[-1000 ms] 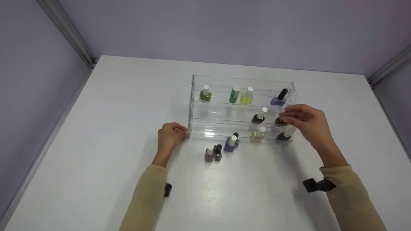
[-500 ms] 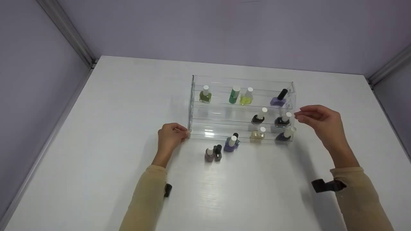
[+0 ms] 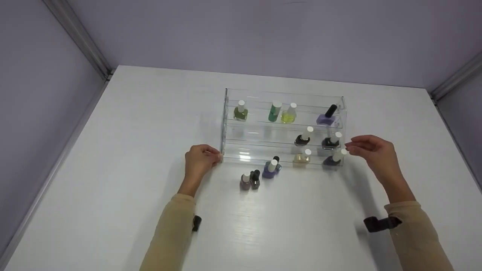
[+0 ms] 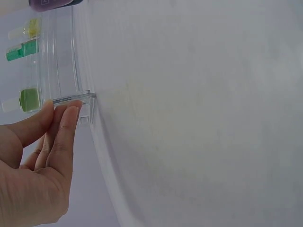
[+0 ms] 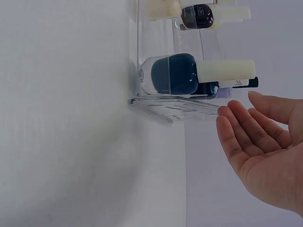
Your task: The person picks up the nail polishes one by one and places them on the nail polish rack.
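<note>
A clear tiered display rack (image 3: 260, 152) holds several nail polish bottles. At its front left corner my left hand (image 3: 201, 160) pinches the side panel between thumb and fingers, as the left wrist view confirms. My right hand (image 3: 376, 152) is beside the rack's right end, thumb and fingers apart with nothing between them. Closest to it, on the lowest tier, is a dark blue nail polish (image 5: 175, 75) with a white cap. A dark nail polish (image 3: 331, 141) sits on the tier behind. A cream nail polish (image 3: 302, 157) is also on the lowest tier.
In front of the rack stand a purple nail polish (image 3: 270, 170), a taupe one (image 3: 245, 182) and a black-capped one (image 3: 255, 180). The top tier bears olive (image 3: 240, 113), green (image 3: 274, 113), yellow (image 3: 288, 116) and lilac (image 3: 326, 119) bottles. A wall rises behind the white table (image 3: 150, 113).
My right hand let go of the dark bottle on the middle tier, withdrew to the right, then came slightly toward me. My left hand stayed on the rack's corner.
</note>
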Motion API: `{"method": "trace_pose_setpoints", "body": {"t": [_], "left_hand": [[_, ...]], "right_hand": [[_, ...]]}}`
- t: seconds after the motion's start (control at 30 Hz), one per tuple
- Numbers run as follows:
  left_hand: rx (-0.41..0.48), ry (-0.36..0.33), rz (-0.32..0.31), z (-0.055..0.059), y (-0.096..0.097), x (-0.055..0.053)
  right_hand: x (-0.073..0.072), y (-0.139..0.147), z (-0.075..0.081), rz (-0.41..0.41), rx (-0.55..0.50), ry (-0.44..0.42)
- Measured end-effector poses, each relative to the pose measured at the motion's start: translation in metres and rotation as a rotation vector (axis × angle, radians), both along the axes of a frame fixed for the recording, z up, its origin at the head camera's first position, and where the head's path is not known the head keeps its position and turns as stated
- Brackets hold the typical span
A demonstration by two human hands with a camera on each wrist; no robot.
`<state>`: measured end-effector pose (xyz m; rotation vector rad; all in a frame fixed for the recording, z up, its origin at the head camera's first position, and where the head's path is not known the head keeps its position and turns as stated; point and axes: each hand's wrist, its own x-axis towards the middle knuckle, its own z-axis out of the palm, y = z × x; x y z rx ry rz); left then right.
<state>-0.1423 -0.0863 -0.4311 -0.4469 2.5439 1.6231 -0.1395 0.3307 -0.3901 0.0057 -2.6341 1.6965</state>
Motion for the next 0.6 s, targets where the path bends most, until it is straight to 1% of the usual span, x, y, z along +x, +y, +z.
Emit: {"method": "trace_pose_setpoints", "body": {"t": [0.13, 0.23, 0.33, 0.4, 0.6], "left_hand": [[-0.001, 0.000, 0.003, 0.001, 0.000, 0.000], [0.011, 0.004, 0.004, 0.001, -0.001, 0.001], [0.021, 0.011, 0.001, 0.001, -0.001, 0.001], [0.025, 0.010, 0.000, 0.001, -0.001, 0.001], [0.041, -0.005, 0.008, 0.000, 0.000, 0.001]], "right_hand": [[0.001, 0.001, -0.007, -0.004, -0.020, -0.041], [0.001, 0.002, -0.010, -0.013, -0.076, -0.055], [0.001, 0.003, -0.013, -0.017, -0.108, -0.068], [0.001, 0.003, -0.016, -0.013, -0.131, -0.091], [0.003, 0.006, -0.022, 0.019, -0.109, -0.161]]}}
